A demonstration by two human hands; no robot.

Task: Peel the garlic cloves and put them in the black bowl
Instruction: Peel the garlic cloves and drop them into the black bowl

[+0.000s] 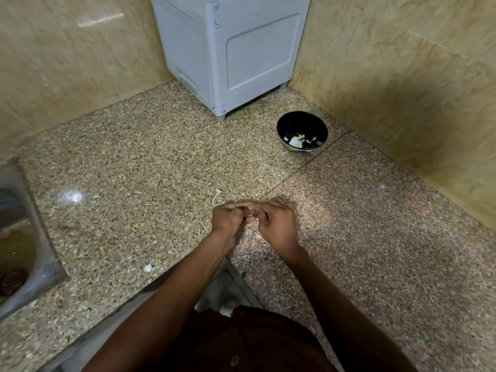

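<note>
My left hand [228, 220] and my right hand [277, 224] meet over the middle of the granite counter, fingers curled together around a small garlic clove [252, 219] that is mostly hidden between them. The black bowl [302, 122] stands farther back and to the right, near the corner, with pale garlic pieces [296, 141] lying in its bottom. A thin pale garlic stem [216, 197] lies on the counter just beyond my left hand. A white scrap of peel [148, 267] sits near the counter's front edge at the left.
A grey appliance [230, 49] stands against the back corner of the counter [134, 162]. A steel sink [18, 237] is set in at the far left. Tiled walls close the back and the right side.
</note>
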